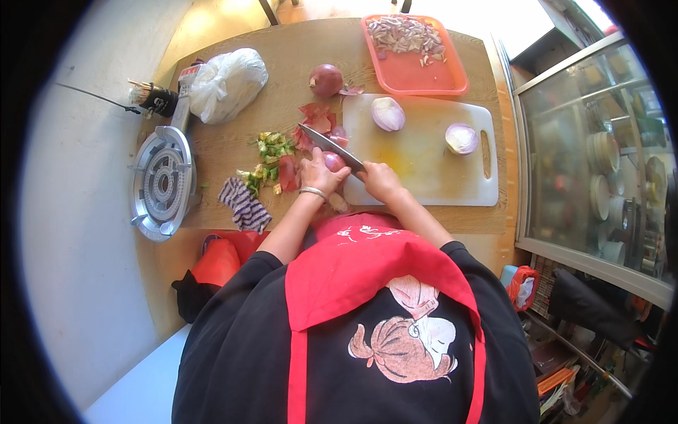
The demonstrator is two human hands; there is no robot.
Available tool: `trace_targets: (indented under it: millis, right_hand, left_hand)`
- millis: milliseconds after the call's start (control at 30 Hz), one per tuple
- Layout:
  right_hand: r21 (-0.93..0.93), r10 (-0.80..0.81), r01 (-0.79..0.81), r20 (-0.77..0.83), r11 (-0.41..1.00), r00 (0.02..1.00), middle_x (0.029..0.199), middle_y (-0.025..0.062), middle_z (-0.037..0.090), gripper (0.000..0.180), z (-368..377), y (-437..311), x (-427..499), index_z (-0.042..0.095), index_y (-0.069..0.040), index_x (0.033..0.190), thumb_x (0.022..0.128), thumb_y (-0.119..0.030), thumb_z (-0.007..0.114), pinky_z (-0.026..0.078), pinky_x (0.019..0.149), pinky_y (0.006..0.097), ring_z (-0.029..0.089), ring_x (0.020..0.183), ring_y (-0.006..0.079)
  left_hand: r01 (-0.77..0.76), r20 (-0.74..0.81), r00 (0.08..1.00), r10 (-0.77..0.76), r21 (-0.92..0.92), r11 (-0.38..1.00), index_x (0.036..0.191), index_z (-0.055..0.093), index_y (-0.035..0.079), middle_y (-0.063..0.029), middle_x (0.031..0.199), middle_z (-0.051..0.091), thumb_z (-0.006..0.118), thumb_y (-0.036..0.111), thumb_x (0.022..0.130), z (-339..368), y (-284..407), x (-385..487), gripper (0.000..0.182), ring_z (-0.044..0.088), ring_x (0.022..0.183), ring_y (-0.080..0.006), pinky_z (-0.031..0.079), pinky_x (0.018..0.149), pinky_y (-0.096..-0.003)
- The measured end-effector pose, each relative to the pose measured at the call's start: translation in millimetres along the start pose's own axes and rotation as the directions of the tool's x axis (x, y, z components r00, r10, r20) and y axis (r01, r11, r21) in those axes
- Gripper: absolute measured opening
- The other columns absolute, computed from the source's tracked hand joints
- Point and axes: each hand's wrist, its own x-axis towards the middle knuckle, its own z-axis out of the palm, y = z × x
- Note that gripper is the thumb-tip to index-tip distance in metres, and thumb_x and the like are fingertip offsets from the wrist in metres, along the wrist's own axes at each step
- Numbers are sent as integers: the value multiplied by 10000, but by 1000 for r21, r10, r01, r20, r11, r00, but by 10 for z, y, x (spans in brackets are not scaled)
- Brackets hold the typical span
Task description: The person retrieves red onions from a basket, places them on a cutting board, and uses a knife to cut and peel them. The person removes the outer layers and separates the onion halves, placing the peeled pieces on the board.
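Observation:
My left hand (321, 176) grips a red onion (333, 161) just off the left edge of the white cutting board (424, 185). In my right hand (382, 182) is the handle of a kitchen knife (331, 146). Its blade points up and to the left, close against the onion; whether the edge touches the skin I cannot tell. Two peeled onion pieces, one nearer the middle (388, 114) and one by the handle slot (461, 139), lie on the board. Red onion skins (317, 117) are strewn beside the board's left edge.
A whole red onion (326, 80) sits beyond the skins. Chopped onion fills the far part of an orange tray (416, 74). Green vegetable scraps (273, 148), a striped cloth (243, 204), a tied plastic bag (228, 85) and a metal burner stand (163, 183) lie to the left.

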Motion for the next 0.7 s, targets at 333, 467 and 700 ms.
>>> trace_targets:
  millis: [333,467,700]
  right_hand:
    - [93,-8,11,-26,996,1000,892,244,661,232,75,114,97,665,-14,969,857,-218,661,497,764,468,631,869,418]
    - [92,3,-1,-22,996,1000,904,244,661,246,55,83,58,669,-6,957,861,-232,657,496,782,459,627,890,416]
    - [54,7,-7,-4,999,1000,919,241,668,272,76,58,169,666,-28,947,868,-288,650,511,802,477,640,904,412]
  left_hand:
    - [60,23,998,-61,39,997,1172,465,88,-295,1102,571,784,548,629,-50,151,23,780,585,1031,-448,488,861,-495]
    - [35,-26,999,-35,14,999,1162,465,83,-285,1081,571,787,547,624,-29,108,-49,780,589,994,-452,487,853,-501]
    - [-156,-205,966,161,40,987,1291,426,89,-243,1043,496,822,463,604,169,-17,-208,877,554,960,-428,479,830,-480]
